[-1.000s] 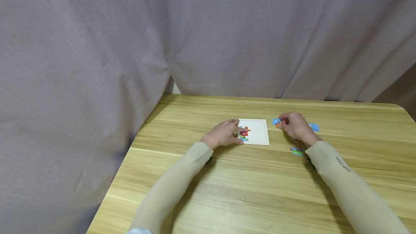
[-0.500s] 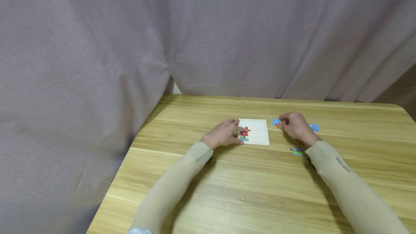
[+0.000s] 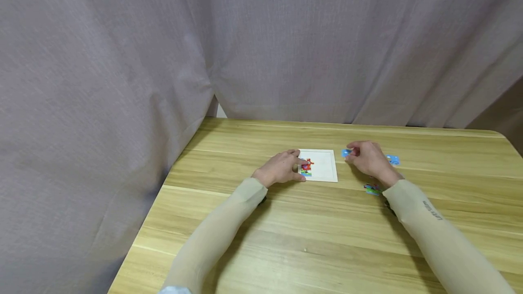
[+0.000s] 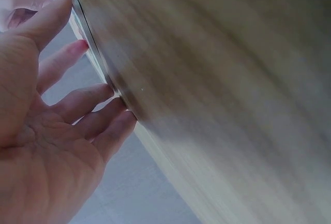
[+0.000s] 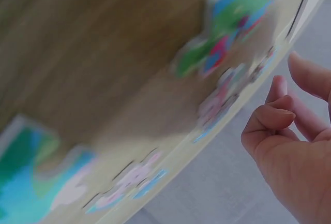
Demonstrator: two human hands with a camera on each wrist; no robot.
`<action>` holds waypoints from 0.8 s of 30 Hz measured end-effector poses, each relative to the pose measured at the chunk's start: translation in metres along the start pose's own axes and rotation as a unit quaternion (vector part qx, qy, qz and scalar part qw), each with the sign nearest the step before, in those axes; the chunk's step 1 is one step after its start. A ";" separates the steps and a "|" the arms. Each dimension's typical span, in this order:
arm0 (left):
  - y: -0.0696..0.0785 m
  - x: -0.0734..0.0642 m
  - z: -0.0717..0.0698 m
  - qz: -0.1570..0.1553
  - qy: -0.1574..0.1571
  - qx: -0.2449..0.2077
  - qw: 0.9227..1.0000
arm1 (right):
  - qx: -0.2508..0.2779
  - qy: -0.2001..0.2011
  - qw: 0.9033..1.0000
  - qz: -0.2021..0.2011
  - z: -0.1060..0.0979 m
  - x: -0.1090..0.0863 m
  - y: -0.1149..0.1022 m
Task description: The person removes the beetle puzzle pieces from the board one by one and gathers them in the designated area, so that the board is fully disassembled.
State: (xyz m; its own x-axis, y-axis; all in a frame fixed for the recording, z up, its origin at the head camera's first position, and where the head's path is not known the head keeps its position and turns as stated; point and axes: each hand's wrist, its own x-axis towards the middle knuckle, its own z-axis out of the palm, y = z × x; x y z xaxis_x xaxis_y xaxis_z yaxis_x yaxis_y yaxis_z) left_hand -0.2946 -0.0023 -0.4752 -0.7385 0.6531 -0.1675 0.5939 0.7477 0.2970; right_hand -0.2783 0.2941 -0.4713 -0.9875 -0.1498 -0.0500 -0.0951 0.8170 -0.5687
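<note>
My left hand [image 3: 282, 167] rests at the left side of a white square puzzle tray [image 3: 325, 172], fingers stretched over its edge. Its index fingertip touches the red puzzle pieces [image 3: 307, 164] lying in the tray's left part. In the left wrist view the left hand [image 4: 57, 125] has straight, spread fingers along the tray edge. To the right of the tray, my right hand [image 3: 369, 160] hovers by a blue puzzle piece [image 3: 345, 153], thumb and index finger apart. No piece shows between the fingers of the right hand [image 5: 295, 141] in the right wrist view.
Loose puzzle pieces lie around the right hand: a blue piece [image 3: 393, 160] beyond it and a green piece [image 3: 372, 189] near the wrist. A pink piece [image 5: 222, 97] shows in the right wrist view. The wooden table [image 3: 302, 226] ends at a grey curtain [image 3: 286, 49].
My right hand has shifted slightly left, and its thumb and index finger have parted. The red and yellow part seen at its fingertips no longer shows. The left hand stays in place.
</note>
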 end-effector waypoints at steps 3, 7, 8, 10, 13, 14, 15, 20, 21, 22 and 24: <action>0.000 0.000 0.000 -0.003 0.000 -0.004 1.000 | 0.010 0.000 1.000 -0.014 0.004 0.000 -0.009; -0.001 -0.001 -0.001 -0.011 0.000 -0.010 1.000 | 0.014 0.001 0.999 -0.029 0.011 0.000 -0.021; 0.000 -0.001 -0.001 -0.013 0.000 -0.013 1.000 | 0.015 0.003 0.999 -0.033 0.013 0.001 -0.024; 0.000 -0.001 -0.001 -0.017 0.001 -0.020 1.000 | 0.014 0.003 0.999 -0.037 0.017 0.002 -0.031; 0.000 -0.001 -0.001 -0.022 0.006 -0.027 0.999 | 0.013 0.005 0.999 -0.049 0.023 0.005 -0.039; 0.000 -0.001 0.000 -0.023 0.008 -0.029 0.999 | 0.012 0.004 0.999 -0.052 0.025 0.006 -0.042; -0.001 -0.001 0.000 -0.025 0.010 -0.029 0.999 | 0.009 0.005 0.998 -0.058 0.027 0.007 -0.044; -0.001 0.000 0.001 -0.036 0.008 -0.023 0.999 | 0.008 0.003 0.996 -0.090 0.037 0.010 -0.053; -0.001 0.000 0.001 -0.038 0.007 -0.021 0.999 | 0.009 0.002 0.995 -0.097 0.039 0.010 -0.054; -0.001 0.001 0.001 -0.039 0.006 -0.019 0.999 | 0.009 0.002 0.995 -0.101 0.040 0.011 -0.055; -0.001 0.001 0.001 -0.039 0.006 -0.019 0.999 | 0.007 0.000 0.994 -0.107 0.043 0.012 -0.058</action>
State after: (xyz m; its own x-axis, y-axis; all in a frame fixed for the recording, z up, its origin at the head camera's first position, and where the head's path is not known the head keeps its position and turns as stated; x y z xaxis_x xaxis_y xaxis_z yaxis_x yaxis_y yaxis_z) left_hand -0.2956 -0.0028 -0.4768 -0.7856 0.5918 -0.1806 0.5223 0.7908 0.3192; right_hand -0.2791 0.2210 -0.4743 -0.9450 -0.3186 0.0736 -0.3007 0.7583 -0.5784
